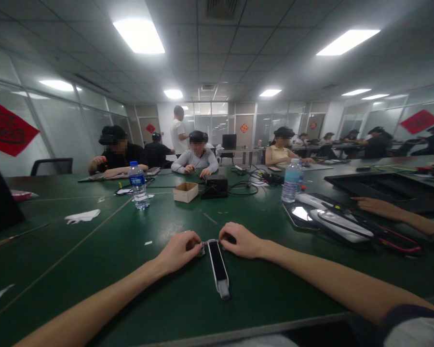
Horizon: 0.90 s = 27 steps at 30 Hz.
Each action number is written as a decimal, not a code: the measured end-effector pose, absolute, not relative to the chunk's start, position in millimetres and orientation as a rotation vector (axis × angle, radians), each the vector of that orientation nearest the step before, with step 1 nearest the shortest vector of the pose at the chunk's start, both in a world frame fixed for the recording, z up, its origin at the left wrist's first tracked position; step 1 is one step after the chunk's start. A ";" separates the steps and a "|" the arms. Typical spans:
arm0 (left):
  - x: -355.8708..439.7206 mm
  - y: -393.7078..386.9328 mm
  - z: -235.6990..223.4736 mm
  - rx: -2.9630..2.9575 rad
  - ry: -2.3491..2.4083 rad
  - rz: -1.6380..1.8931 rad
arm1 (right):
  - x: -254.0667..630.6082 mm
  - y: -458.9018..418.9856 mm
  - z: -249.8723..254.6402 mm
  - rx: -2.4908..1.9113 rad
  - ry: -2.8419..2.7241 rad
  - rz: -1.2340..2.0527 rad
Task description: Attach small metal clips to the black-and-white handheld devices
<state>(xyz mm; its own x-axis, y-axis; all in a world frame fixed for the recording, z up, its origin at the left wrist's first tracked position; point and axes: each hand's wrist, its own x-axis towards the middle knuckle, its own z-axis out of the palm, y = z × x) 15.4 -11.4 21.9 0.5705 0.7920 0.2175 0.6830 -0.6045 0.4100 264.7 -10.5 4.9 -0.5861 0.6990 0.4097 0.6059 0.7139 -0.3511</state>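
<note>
A long, narrow device (pixel 218 262) with a white rim and a dark face lies on the green table, its grey tip pointing towards me. My left hand (pixel 182 249) rests at the left of its far end. Thumb and fingers are closed there on a small greyish piece whose kind I cannot make out. On the other side, my right hand (pixel 241 240) curls its thumb and fingers together close to the device's far right corner. Whatever those fingertips hold, if anything, is hidden.
Beyond my hands stand a small open box (pixel 185 193), a black box (pixel 216 185) with cables and a water bottle (pixel 139 185). Another bottle (pixel 292 180) and white handheld devices (pixel 342 225) are at right, near a co-worker's hand (pixel 381 208). Other people sit opposite.
</note>
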 end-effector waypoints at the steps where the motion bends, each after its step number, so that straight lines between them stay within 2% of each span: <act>1: 15.2 -11.5 22.0 2.529 1.217 0.579 | 264.7 -10.6 4.9 -0.991 -2.390 0.236; 27: 11.9 -7.6 16.7 2.566 1.166 0.592 | 265.7 -11.0 6.3 -1.009 -2.395 0.256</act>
